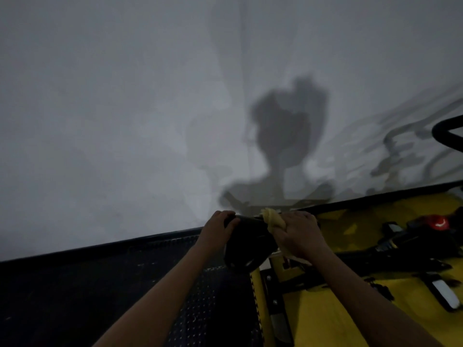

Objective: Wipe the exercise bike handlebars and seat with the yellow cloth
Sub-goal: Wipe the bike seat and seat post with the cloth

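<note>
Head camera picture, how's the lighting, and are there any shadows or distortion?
Head view: dim and greyish overall; a dark shadow falls on the pale wall above the hands; fainter tangled shadows sit toward the right; the wall's black base edge looks tilted and curved, which suggests wide-angle distortion.

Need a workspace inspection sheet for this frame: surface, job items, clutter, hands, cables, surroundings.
Surface: dark perforated floor mat on the left, yellow flooring on the right.
Job's things: yellow cloth bunched against the black seat; a handlebar shows at the right edge.
Clutter: red knob on the bike frame; nothing loose seen.
Hands: left hand grips the seat's far edge; right hand holds the cloth against the seat.
Cables: nothing seen.
Surroundings: white wall with the person's shadow; dim light.
</note>
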A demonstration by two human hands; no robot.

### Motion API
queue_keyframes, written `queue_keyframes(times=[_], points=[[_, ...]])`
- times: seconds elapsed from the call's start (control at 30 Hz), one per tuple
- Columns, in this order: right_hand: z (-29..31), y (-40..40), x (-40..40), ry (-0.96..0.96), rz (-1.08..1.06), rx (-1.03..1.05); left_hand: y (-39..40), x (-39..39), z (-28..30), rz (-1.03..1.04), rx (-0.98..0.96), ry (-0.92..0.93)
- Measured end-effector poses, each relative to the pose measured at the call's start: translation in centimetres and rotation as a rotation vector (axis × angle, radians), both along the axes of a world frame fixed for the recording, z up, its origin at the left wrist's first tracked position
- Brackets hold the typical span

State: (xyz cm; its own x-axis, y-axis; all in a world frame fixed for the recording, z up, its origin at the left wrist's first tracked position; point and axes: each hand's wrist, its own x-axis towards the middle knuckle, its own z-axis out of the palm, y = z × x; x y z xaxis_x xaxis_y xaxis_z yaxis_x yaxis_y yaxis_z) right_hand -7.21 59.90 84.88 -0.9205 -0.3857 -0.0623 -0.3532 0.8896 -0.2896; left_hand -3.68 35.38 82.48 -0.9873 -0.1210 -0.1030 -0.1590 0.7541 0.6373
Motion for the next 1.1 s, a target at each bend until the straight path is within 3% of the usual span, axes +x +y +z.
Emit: queue_keyframes(times=[0.13,0.27,0.37,0.47,0.6,0.67,0.73,0.83,0.97,1.1], points=[[0.4,-4.6,0.8,0.075,-0.118,0.095,-0.4,-0.7,0.1,-0.018,-0.028,-0.049],[-1.7,-5.8,3.5,-0.118,0.111,-0.114,-1.0,-1.0,0.0,-0.043,-0.038,-0.080],[-1.4,-1.6,2.7,-0.112,0.187,-0.165,-1.0,-0.9,-0.1,-0.028,-0.018,-0.074],[-0.5,1.4,0.3,0.001,0.037,-0.057,-0.6,-0.7,-0.1,-0.015,0.007,-0.069],[0.6,-2.9,-0.1,0.054,-0.164,0.077,-0.4,-0.8,-0.3,0.010,0.018,-0.102],[0.1,-5.7,1.5,0.031,-0.091,0.005,-0.5,-1.0,-0.3,0.009,0.011,-0.118],[-0.9,-6.8,3.8,-0.110,0.073,-0.099,-0.7,-1.1,-0.3,-0.003,0.005,-0.123],[-1.4,-3.6,3.8,-0.163,0.171,-0.147,-1.0,-0.9,-0.5,-0.001,0.013,-0.102],[0.2,-0.2,0.7,0.008,0.020,-0.068,-0.6,-0.5,-0.6,0.015,0.048,-0.081],[0.3,-4.9,0.7,0.090,-0.188,0.118,-0.5,-0.6,-0.5,0.026,0.039,-0.092]])
